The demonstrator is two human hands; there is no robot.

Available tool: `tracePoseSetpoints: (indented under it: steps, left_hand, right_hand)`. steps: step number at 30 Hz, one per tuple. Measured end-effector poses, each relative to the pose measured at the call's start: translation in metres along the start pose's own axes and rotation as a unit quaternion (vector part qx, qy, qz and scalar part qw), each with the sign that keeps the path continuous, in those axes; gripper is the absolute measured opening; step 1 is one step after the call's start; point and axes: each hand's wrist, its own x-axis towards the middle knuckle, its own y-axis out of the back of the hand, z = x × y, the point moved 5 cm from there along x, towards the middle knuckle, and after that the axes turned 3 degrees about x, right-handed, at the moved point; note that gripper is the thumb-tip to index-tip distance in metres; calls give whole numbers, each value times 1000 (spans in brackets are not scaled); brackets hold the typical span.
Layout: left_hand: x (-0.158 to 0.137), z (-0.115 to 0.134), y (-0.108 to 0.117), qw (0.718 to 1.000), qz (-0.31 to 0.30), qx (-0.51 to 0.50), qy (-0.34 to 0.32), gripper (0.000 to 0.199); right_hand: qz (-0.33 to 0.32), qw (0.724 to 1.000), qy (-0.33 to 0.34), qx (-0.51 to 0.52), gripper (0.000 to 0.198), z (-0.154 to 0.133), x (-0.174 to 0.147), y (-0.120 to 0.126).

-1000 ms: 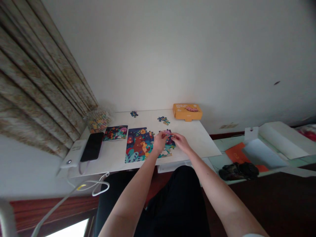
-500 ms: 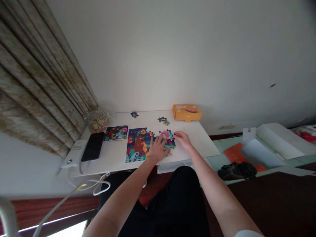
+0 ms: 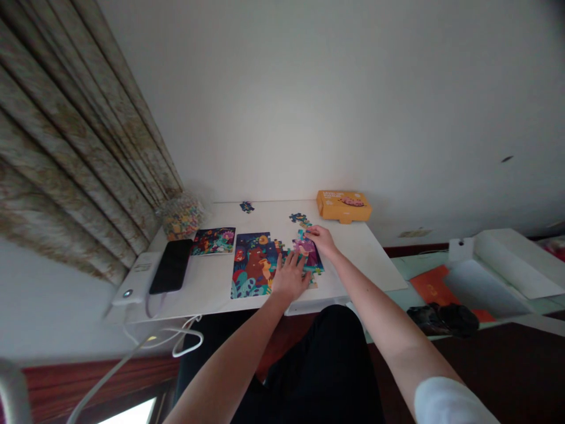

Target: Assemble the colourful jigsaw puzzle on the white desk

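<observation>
A partly joined jigsaw puzzle (image 3: 255, 265) with a brown bear lies on the white table. My left hand (image 3: 290, 278) rests flat on its right part, fingers spread. At the puzzle's upper right edge, my right hand (image 3: 321, 238) pinches a small teal puzzle piece (image 3: 302, 234), partly hidden by the fingertips. Just behind that hand are several loose puzzle pieces (image 3: 298, 218). Another small group of dark blue pieces (image 3: 247, 206) lies near the wall. Left of the puzzle is a printed picture card (image 3: 214, 241) in similar colours.
On the table's left are a black phone (image 3: 172, 266), a white box (image 3: 135, 280) and a plastic bag of colourful bits (image 3: 180, 219). An orange puzzle box (image 3: 344, 206) stands at the back right. White cables (image 3: 188, 338) hang below the front left edge.
My right hand has moved from the puzzle's right side up to its top edge, carrying the teal piece. My left hand stays flat on the puzzle. The view has shifted slightly.
</observation>
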Motion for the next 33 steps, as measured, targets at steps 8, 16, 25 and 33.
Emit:
tracePoseSetpoints:
  steps: [8, 16, 25, 33]
  left_hand:
    - [-1, -1, 0, 1000, 7, -9, 7, 49]
    - [-1, -1, -2, 1000, 9, -16, 5, 48]
    - [-1, 0, 0, 1000, 6, -13, 7, 47]
    - [-2, 0, 0, 1000, 16, 14, 2, 46]
  right_hand:
    - [-89, 994, -14, -63, 22, -3, 42, -30]
    - [-119, 991, -26, -61, 20, -2, 45, -25]
    - [-115, 983, 25, -141, 17, 6, 41, -24]
    - [-120, 967, 79, -212, 14, 11, 42, -24]
